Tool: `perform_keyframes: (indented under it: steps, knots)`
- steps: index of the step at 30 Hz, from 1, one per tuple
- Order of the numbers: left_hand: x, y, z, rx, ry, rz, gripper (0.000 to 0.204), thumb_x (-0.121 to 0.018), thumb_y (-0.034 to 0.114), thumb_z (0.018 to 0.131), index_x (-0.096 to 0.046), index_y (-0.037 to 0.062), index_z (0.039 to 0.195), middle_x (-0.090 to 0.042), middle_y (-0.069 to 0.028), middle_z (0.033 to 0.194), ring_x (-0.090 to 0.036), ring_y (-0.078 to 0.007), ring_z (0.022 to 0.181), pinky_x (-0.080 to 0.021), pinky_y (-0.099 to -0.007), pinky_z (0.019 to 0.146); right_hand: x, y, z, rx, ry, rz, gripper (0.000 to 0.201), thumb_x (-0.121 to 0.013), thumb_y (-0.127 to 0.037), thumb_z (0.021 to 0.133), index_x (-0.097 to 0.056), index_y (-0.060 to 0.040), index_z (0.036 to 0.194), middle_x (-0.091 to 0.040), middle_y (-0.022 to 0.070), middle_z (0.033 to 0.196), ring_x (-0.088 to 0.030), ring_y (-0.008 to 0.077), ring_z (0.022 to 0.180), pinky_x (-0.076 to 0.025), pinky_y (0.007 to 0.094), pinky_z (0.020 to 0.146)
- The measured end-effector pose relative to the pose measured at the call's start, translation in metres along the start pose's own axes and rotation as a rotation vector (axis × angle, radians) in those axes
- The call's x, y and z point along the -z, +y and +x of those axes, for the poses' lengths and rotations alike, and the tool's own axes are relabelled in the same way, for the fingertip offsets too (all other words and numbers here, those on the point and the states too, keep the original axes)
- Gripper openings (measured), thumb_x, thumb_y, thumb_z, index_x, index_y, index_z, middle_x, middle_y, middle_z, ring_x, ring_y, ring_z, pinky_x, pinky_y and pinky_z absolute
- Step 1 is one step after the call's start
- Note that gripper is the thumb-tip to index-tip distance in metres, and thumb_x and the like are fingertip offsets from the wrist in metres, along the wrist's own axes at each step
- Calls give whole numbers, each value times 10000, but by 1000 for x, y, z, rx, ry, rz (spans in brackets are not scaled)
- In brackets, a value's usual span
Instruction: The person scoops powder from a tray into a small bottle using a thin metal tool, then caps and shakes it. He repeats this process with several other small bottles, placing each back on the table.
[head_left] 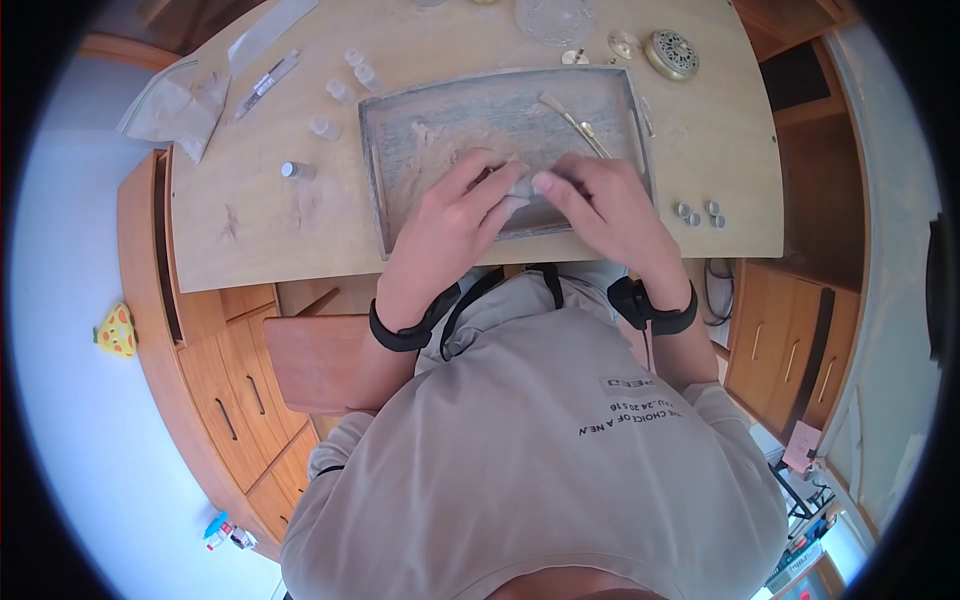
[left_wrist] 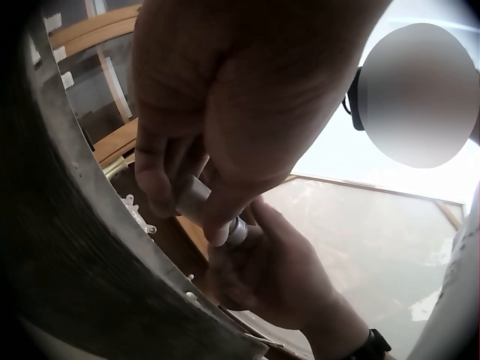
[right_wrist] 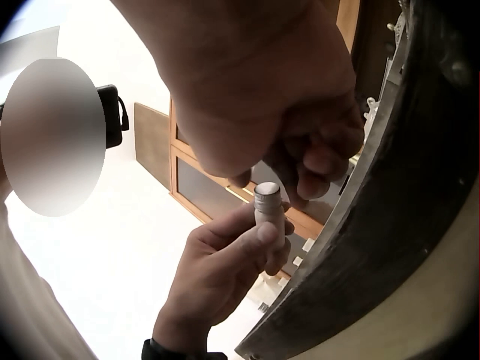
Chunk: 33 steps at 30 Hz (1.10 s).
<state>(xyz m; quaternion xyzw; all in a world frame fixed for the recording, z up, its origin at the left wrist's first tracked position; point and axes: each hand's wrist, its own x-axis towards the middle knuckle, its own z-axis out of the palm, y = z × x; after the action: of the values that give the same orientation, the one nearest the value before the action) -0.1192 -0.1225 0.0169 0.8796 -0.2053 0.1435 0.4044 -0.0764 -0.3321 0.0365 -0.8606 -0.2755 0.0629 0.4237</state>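
My left hand [head_left: 455, 215] grips a small pale vial [right_wrist: 274, 222] between thumb and fingers, over the tray. A ribbed silver cap [right_wrist: 267, 198] sits at the vial's upper end in the right wrist view. From the other side my right hand [head_left: 612, 210] reaches in with curled fingers, thumb and fingertips right at the cap. In the left wrist view the silver cap shows between the two hands, beside the right thumb. Beneath both hands is a shallow grey tray [head_left: 480, 92] with brownish powder [head_left: 425, 150] scattered across its left side.
Several small vials [head_left: 323, 127] stand left of the tray, one dark-capped vial [head_left: 297, 170] nearest me. Small silver caps [head_left: 694, 219] lie to the right. Brass tools [head_left: 575, 127] rest in the tray. A pierced brass burner [head_left: 671, 55], glass dish [head_left: 556, 18] and clear bag [head_left: 180, 105] lie farther back.
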Motion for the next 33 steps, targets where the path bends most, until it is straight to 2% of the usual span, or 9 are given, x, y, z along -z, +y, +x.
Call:
perform_keyframes:
  steps: [1, 5, 8, 10, 11, 14, 19, 28, 33]
  knots:
    - [-1, 0, 1, -6, 10, -1, 356, -742, -15, 797, -679, 9, 1146, -637, -135, 1063, -653, -323, 864, -541, -379, 725, 2, -4, 0, -31, 23, 36, 347, -712, -294, 923, -672, 48, 880, -626, 187, 723, -611, 357, 645, -484, 410, 604]
    - [0, 1, 4, -20, -40, 3, 348, -738, -15, 811, -682, 5, 1154, -647, -134, 1069, -665, -297, 876, -543, -366, 728, -1, 9, -2, 48, -6, 2, 315, -730, -265, 910, -668, 36, 980, -627, 170, 735, -622, 328, 651, -491, 391, 613]
    - [1, 6, 6, 159, -57, -220, 346, -712, -23, 868, -659, 1, 1210, -668, -114, 1085, -675, -224, 857, -542, -338, 730, -4, 12, -5, 81, 102, 73, 288, -746, -206, 899, -662, 26, 1049, -629, 155, 770, -616, 322, 656, -495, 388, 615]
    - [-6, 1, 1, 321, -42, -526, 311, -676, 12, 925, -635, -14, 1232, -678, -94, 1026, -661, -177, 812, -545, -312, 702, -5, 13, -9, 141, 205, 117, 289, -757, -161, 888, -657, 17, 1092, -629, 140, 799, -616, 318, 667, -501, 384, 619]
    - [-8, -1, -1, 402, -33, -679, 297, -658, 30, 953, -622, -21, 1243, -683, -84, 997, -655, -153, 789, -547, -299, 688, -5, 12, -10, 150, 195, 102, 293, -760, -145, 879, -657, 11, 1104, -630, 138, 825, -619, 318, 692, -506, 382, 632]
    - [0, -3, 1, 472, -153, -950, 310, -649, 57, 978, -610, -31, 1273, -681, -54, 943, -616, -87, 765, -509, -253, 659, -3, 12, -10, 224, 188, 45, 322, -766, -112, 855, -651, -9, 1138, -630, 135, 902, -625, 318, 773, -518, 382, 675]
    - [7, -1, 3, 440, -188, -860, 275, -649, 56, 977, -631, -6, 1244, -668, -29, 898, -569, -65, 731, -479, -229, 646, -9, 19, -5, 417, 229, -115, 359, -762, -134, 843, -613, -22, 1149, -604, 146, 972, -606, 330, 880, -513, 416, 743]
    - [14, 3, 4, 269, -146, -666, 233, -676, 44, 944, -666, -22, 1167, -717, -77, 954, -603, -102, 769, -493, -248, 666, -14, 14, -8, 395, 176, 9, 284, -706, -175, 907, -597, 17, 1086, -560, 161, 850, -574, 351, 775, -481, 428, 685]
    - [17, -2, 1, 168, -169, -585, 279, -655, -31, 927, -644, -34, 1206, -673, -59, 965, -576, -68, 784, -472, -229, 658, -10, 7, -12, 237, 58, 205, 268, -687, -191, 934, -601, 24, 1068, -580, 161, 838, -582, 353, 740, -473, 417, 661]
